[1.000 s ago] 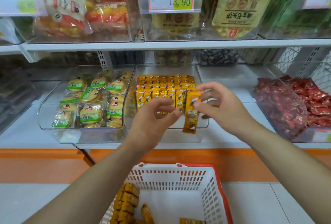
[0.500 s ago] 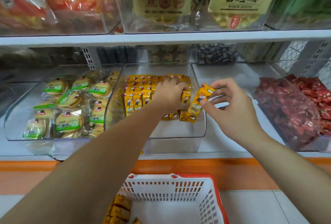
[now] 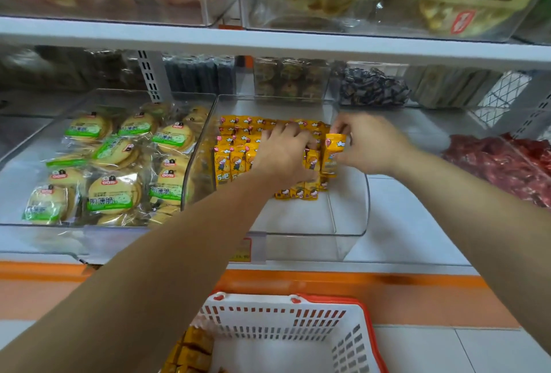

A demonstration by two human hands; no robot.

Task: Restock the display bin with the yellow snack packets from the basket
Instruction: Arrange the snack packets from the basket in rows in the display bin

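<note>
A clear display bin (image 3: 348,223) on the lower shelf holds several rows of yellow snack packets (image 3: 235,146) standing upright. My left hand (image 3: 283,155) lies on the packets at the right end of the rows, fingers spread over them. My right hand (image 3: 369,143) pinches one yellow packet (image 3: 332,155) upright at the right end of the row, next to the bin's right wall. Below, a white basket with a red rim (image 3: 286,334) holds more yellow packets (image 3: 190,351) in its left corner.
A clear bin of green-labelled biscuit packs (image 3: 113,164) stands left of the display bin. Red-wrapped sweets (image 3: 501,164) fill a bin at the right. Bags of snacks sit in bins on the upper shelf (image 3: 268,41). An orange band (image 3: 387,280) runs under the lower shelf.
Both hands moved up and forward from in front of the bin into it. My left hand went onto the rows, and my right hand brought its packet upright against the row's right end.
</note>
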